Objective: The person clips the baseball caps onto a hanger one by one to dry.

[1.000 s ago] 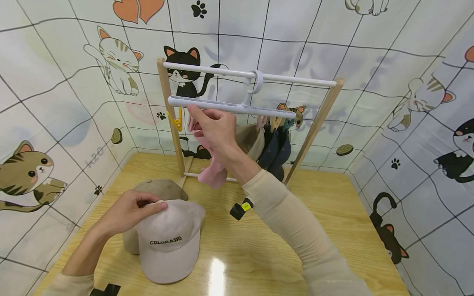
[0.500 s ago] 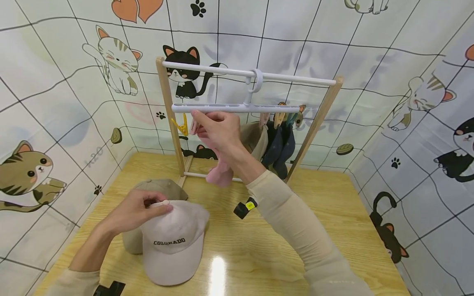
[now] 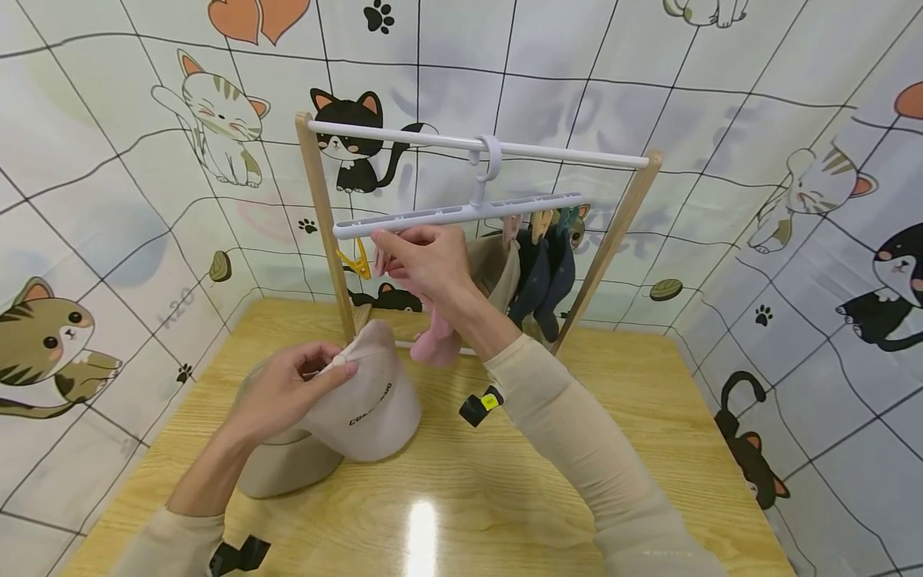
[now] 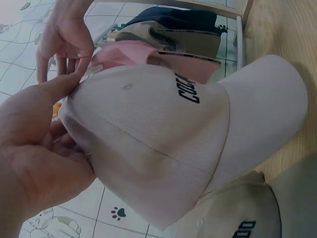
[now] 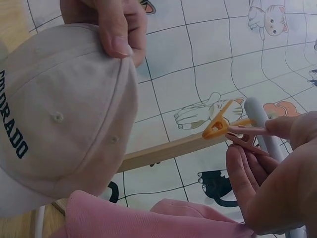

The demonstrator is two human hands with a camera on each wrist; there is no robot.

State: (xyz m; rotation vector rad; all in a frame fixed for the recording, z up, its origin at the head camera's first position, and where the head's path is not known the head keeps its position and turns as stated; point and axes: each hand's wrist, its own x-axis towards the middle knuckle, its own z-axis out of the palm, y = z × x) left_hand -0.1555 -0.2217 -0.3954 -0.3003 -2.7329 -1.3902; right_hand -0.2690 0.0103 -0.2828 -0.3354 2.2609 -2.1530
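My left hand (image 3: 288, 393) pinches the back edge of a pale cap (image 3: 382, 433) lettered COLORADO, lifted so that its crown tilts toward the rack. In the right wrist view, the thumb and fingers of my right hand (image 5: 277, 173) pinch a pink clothespin (image 5: 250, 131) beside the hanger bar. That lilac hanger (image 3: 411, 218) hooks over the rack's white rail and slants down to the left. A yellow clothespin (image 3: 358, 260) hangs at its left end. Below my right hand hangs a pink cap (image 3: 436, 344), its clip hidden in the head view.
Beige (image 3: 493, 268) and navy (image 3: 541, 280) caps hang from clips at the hanger's right. A khaki cap (image 3: 288, 473) lies on the wooden table (image 3: 548, 481), partly behind the left hand. The rack's wooden posts (image 3: 609, 248) stand on either side.
My left hand has raised the pale cap and shifted it right, turning its brim away and uncovering the khaki cap's brim. The hanger's left end has dropped while the right hand keeps its pinch.
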